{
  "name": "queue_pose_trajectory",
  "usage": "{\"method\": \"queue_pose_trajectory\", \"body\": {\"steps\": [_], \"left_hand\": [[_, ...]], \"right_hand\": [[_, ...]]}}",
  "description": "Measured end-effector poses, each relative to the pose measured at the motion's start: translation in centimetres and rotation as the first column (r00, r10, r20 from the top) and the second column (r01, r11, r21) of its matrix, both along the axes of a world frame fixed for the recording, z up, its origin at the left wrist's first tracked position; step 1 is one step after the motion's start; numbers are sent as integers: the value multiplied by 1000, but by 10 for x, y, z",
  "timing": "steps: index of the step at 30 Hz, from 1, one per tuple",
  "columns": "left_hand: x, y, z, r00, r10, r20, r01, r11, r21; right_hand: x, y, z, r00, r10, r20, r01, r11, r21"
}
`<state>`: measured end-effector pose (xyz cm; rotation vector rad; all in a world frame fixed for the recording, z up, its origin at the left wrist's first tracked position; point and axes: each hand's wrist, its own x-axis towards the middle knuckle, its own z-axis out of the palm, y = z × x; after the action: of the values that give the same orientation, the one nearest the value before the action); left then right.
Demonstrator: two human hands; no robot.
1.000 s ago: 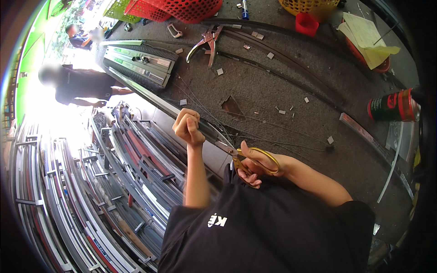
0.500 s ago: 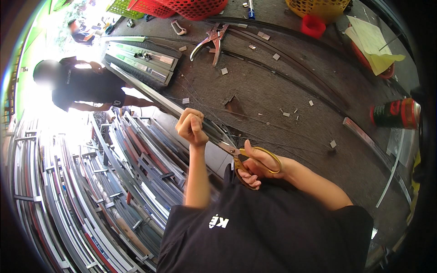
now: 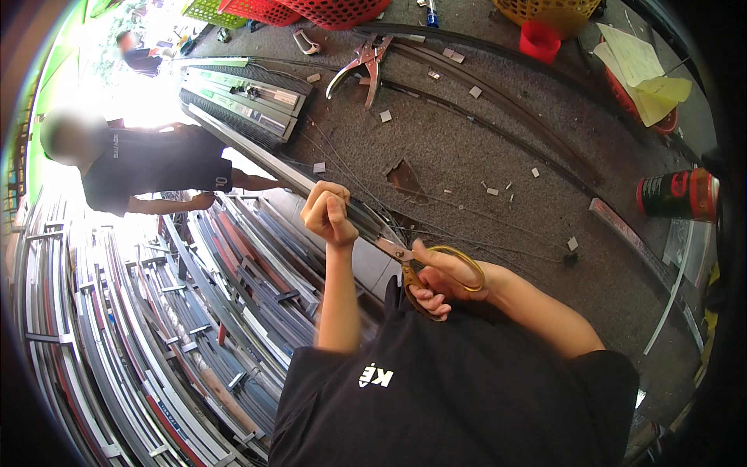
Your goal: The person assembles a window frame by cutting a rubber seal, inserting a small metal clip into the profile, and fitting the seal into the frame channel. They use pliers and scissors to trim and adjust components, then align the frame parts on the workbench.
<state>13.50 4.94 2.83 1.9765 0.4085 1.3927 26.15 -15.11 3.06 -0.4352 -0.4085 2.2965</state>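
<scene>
Gold-handled scissors (image 3: 396,248) are in my right hand (image 3: 445,282), with the thumb and fingers in separate loops and the handles spread. Their blades point away from me, at the near edge of the dark work surface (image 3: 436,156). Just left of the blades, my left hand (image 3: 328,215) is closed, fingers curled in and thumb pressed against them. What it pinches is hidden. Under that hand runs a long grey metal profile (image 3: 268,163), lying along the table edge toward the far left. A dark strip passes between the hand and the scissors; I cannot tell if the blades touch it.
Locking pliers (image 3: 368,68), small square pieces (image 3: 386,117) and thin wires lie on the surface. Baskets (image 3: 331,12), a red cup (image 3: 538,43) and a can (image 3: 677,194) stand around it. Racked metal profiles (image 3: 156,335) fill the lower left. Another person (image 3: 156,159) stands at far left.
The other person at the left has shifted, one arm now lowered toward the racked profiles. My hands stay almost in place, the scissors' handles still spread. The view has moved slightly.
</scene>
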Motion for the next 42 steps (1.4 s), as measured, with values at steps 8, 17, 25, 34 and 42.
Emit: {"method": "queue_pose_trajectory", "body": {"steps": [8, 17, 25, 34, 42], "left_hand": [[-3, -3, -2, 1000, 21, 7, -21, 1000, 10], [1, -2, -2, 1000, 5, -3, -5, 1000, 8], [-3, 4, -9, 960, -80, -269, 83, 997, 1], [-6, 27, 23, 597, -339, -727, 439, 897, -58], [6, 52, 46, 275, -532, -801, 714, 671, -200]], "right_hand": [[-1, -1, -4, 998, -23, 56, 27, 997, -72], [3, -13, 3, 995, 23, 99, -17, 998, -55], [70, -74, 66, -69, -120, 990, -121, 986, 111], [60, -5, 37, -817, -306, 488, 223, 613, 758], [8, -112, 23, -610, 431, 665, 791, 290, 539]]}}
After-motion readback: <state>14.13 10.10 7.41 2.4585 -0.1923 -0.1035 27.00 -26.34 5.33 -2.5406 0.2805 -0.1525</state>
